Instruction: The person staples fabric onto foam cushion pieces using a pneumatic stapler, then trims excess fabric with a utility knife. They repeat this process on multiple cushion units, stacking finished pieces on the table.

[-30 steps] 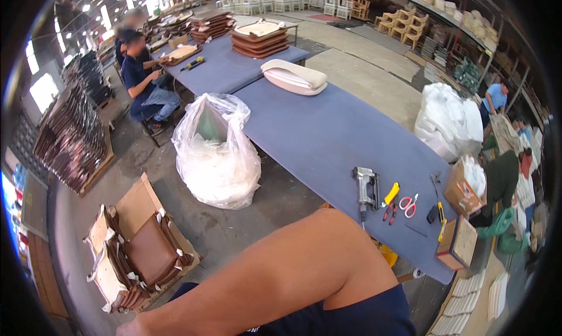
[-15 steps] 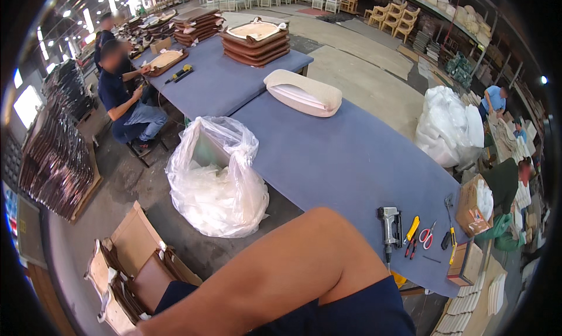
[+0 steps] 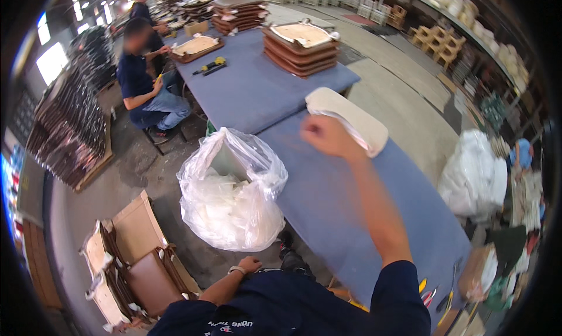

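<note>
My right arm reaches forward over the blue-grey worktable (image 3: 319, 187). At its end, my right hand (image 3: 329, 136) looks curled but is smeared by motion, and I cannot make out anything in it. Just behind that hand lies a cream fabric cushion (image 3: 360, 118) with a slit along its side showing white filling; whether the hand touches it is unclear. My left hand (image 3: 252, 264), with a band at the wrist, is low beside my body, its fingers loosely extended and empty. Close ahead of it stands a clear plastic bag (image 3: 231, 201) stuffed with white wadding.
Brown upholstered seat pads are stacked at the table's far end (image 3: 301, 49). More brown pads (image 3: 155, 280) sit in a carton at lower left. Co-workers (image 3: 143, 72) work at the left side. Cutting tools (image 3: 429, 298) lie at the near right edge; a large white bag (image 3: 474, 175) stands at right.
The forearm that crossed the lower middle is gone from there. My right arm now extends over the table toward the cushion, and my left hand shows by my body. The view has shifted.
</note>
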The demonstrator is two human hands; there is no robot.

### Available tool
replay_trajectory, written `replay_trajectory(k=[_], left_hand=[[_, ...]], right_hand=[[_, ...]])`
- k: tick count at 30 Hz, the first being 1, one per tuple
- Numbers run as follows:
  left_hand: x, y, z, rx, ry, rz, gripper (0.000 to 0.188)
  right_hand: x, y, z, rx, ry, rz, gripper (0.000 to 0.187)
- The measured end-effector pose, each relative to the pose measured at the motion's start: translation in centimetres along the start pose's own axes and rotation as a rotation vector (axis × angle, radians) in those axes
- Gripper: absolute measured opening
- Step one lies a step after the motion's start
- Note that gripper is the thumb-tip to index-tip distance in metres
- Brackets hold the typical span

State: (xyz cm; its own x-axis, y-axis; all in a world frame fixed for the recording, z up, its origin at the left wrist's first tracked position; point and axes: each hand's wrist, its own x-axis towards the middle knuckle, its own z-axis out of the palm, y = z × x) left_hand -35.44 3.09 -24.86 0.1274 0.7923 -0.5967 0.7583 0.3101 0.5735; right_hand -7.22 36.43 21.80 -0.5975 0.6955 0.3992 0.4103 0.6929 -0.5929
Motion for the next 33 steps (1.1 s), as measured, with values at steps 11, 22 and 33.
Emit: replay_trajectory(k=[11, 22, 33], left_hand=[[-2.0, 0.4, -2.2, -0.493, 0.325, -0.660, 0.046], [4.2, 7.7, -4.7, -0.124, 0.308, -0.262, 0.047], [-7.6, -2.1, -1.9, -0.068, 0.133, -0.190, 0.048]], right_hand=[[-21.3, 48.8, -6.7, 0.238, 0.609, 1.252, 0.080], [-19.7, 37.5, 2.3, 0.370, 1.007, 1.087, 0.069], [-38.9, 12.6, 7.6, -0.399, 0.675, 1.218, 0.074]])
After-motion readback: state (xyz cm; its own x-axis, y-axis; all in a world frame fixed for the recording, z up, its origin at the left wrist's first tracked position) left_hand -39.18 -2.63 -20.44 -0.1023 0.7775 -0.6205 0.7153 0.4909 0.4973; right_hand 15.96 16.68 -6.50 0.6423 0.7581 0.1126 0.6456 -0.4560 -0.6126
